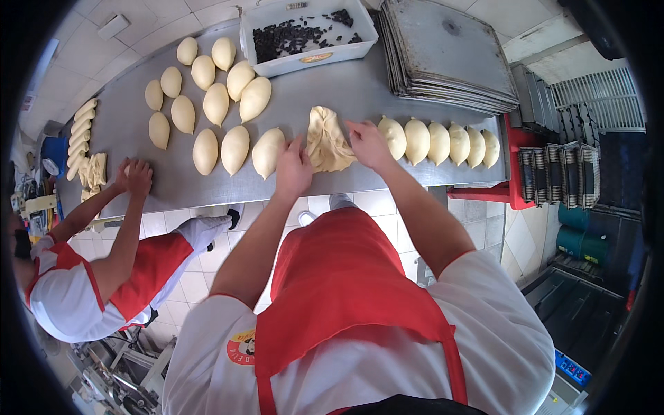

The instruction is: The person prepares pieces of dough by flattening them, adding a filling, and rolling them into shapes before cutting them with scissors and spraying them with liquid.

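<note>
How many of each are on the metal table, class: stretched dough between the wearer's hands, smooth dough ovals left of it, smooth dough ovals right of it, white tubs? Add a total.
Stretched dough: 1
Smooth ovals to its left: 13
Smooth ovals to its right: 6
White tub: 1
Total: 21

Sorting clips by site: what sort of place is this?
Most likely a bakery work area: pale dough pieces lined up on a metal table, with a stack of flat metal trays at the back.

Lettered badge (242, 348) on white shirt (498, 325), orange label (316, 58) on tub (282, 67), red display (570, 366) on blue panel (583, 377)
</note>
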